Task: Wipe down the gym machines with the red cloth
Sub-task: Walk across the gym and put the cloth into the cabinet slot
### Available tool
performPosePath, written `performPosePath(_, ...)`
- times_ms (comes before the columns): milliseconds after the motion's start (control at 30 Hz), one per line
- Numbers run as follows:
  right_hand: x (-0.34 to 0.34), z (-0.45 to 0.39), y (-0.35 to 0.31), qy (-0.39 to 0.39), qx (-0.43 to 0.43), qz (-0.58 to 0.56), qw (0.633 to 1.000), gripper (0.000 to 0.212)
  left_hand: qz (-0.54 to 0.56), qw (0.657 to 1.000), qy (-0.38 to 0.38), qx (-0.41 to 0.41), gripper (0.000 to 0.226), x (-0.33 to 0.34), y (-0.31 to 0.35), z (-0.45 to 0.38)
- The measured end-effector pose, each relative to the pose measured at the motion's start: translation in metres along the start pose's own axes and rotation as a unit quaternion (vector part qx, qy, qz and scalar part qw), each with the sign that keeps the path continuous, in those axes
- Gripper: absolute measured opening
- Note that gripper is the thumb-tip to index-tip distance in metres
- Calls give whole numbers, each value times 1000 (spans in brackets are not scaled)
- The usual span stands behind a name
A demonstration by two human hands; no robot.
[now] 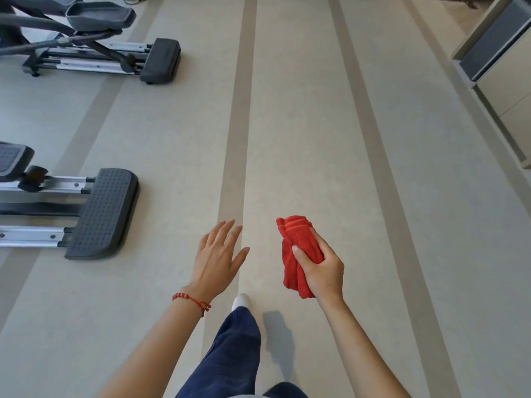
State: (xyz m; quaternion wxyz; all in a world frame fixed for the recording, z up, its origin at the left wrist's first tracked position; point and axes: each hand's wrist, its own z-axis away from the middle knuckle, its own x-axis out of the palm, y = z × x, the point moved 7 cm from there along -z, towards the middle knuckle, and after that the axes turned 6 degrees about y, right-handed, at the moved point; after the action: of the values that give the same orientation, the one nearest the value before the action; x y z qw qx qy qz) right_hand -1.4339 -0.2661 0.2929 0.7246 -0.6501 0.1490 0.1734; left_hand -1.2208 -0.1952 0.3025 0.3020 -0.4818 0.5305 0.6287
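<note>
Underfoot, a pale beige floor (301,124) fills nearly the whole head view, crossed by darker tan stripes (240,110) that run away from the person. Along the right edge stands light cabinetry (505,90) with a dark grey recessed band. No brand, label or writing can be read anywhere, and no container shows.

At the left, 2 elliptical trainers stand on the floor. The far elliptical trainer (94,50), at top left, shows grey pedals, silver rails and a dark end cap. The near elliptical trainer (71,214) shows silver rails ending in a dark, dimpled rear foot plate (103,214); both machines are cut off by the left edge.

Low in the middle, a leg in dark blue trousers (230,354) steps forward with a white shoe (242,301) on the floor.

The left hand (217,259) hovers over the floor with its fingers spread and holding nothing, a red beaded bracelet (191,301) at its wrist. The right hand (321,268) has its fingers clenched around the bunched red cloth (297,239), which sticks out above and below the fist, well apart from both machines.
</note>
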Motion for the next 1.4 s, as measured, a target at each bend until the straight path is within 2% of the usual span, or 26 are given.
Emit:
performPosePath(233,40,-107,-40,4,5,-8,1000,52,3,1000,1,12,52,-15,-17,-127)
performPosePath(633,75,-327,-80,4,2,-21,1000,52,-6,1000,-18,21,54,10,-4,-350)
performPosePath(800,73,-421,-100,7,-3,-12,1000,54,-11,999,-17,44,82,6,17,-446)
performPosePath(933,74,-483,-110,19,9,-16,1000,52,-15,999,-40,33,79,13,21,-508)
performPosePath(1033,84,-527,-116,23,22,-21,999,53,-15,998,-43,41,102,17,20,-554)
performPosePath(1100,93,-557,-120,24,36,-21,999,53,-9,998,-46,48,107,20,18,-587)
performPosePath(1233,115,-619,-131,42,50,-32,997,52,-13,995,-56,78,99,23,11,-665)
performPosePath(1333,132,-665,-144,61,59,-45,995,51,-16,995,-60,82,67,26,1,-729)
performPosePath(1400,142,-693,-153,65,73,-53,994,52,-15,995,-63,82,55,26,-4,-767)
